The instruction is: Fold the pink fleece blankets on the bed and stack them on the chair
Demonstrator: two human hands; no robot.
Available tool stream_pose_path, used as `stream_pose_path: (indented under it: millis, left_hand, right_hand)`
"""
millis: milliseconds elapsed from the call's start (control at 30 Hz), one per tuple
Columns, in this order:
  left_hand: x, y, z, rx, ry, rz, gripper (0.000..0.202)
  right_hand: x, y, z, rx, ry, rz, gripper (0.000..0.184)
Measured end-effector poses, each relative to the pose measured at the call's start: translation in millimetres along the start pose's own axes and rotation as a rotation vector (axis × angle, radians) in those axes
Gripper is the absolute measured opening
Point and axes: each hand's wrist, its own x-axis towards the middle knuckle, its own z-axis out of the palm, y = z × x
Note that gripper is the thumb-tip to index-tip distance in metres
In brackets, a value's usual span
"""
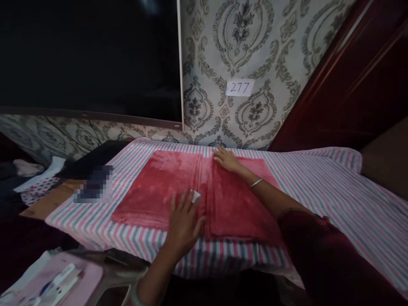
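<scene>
A plush pinkish-red blanket (153, 187) lies folded in two panels on a striped cloth (318, 187), with a crease down its middle. My left hand (185, 221) rests on the left panel near the crease, fingers stretched out and spread. Just by its fingertips a small white tag (195, 196) shows on the blanket. Farther back, my right hand (227, 160) lies flat on the top edge of the right panel, close to the crease. Neither hand grips the fabric. My right forearm hides part of the right panel.
A large dark TV (89, 59) hangs over the table's left side. Left of the blanket is a pixelated dark object (95, 185). A pink chair-like seat (63, 280) holding small white items stands at lower left. A dark red wooden panel (344, 76) slants at right.
</scene>
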Motion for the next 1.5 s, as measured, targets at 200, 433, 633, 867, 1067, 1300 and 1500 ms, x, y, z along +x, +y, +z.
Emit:
stream_pose_path:
  millis: [200,433,633,867,1067,1300,1500]
  left_hand:
    - [29.0,55.2,26.0,-0.123,-0.178,0.155,0.065]
    - [11.4,50.4,56.6,-0.118,-0.222,0.096,0.073]
    - [12.0,51.9,50.4,-0.094,-0.208,0.113,0.075]
    - [12.6,53.2,44.4,-0.13,-0.196,0.114,0.064]
    - [13.8,40.9,9.5,-0.101,-0.07,0.042,0.048]
    - [12.1,15.4,15.3,0.144,-0.179,-0.228,0.067]
    - [5.7,16.3,21.2,0.096,-0.161,-0.212,0.065]
  right_hand:
    - [-10.5,17.5,21.2,-0.03,-0.103,-0.04,0.062]
    - [7.0,19.1,45.4,-0.024,-0.133,-0.119,0.063]
    - [6.3,23.0,48.7,-0.012,-0.096,-0.112,0.063]
    - [-2.4,9.9,32.9,-0.018,-0.151,-0.053,0.062]
    - [-15.2,-31.6,26.0,-0.016,-0.047,-0.095,0.062]
    - [-31.4,-90.1,46.2,0.012,-0.146,-0.269,0.062]
    - [-34.4,-88.7,50.6,0.032,-0.187,-0.237,0.062]
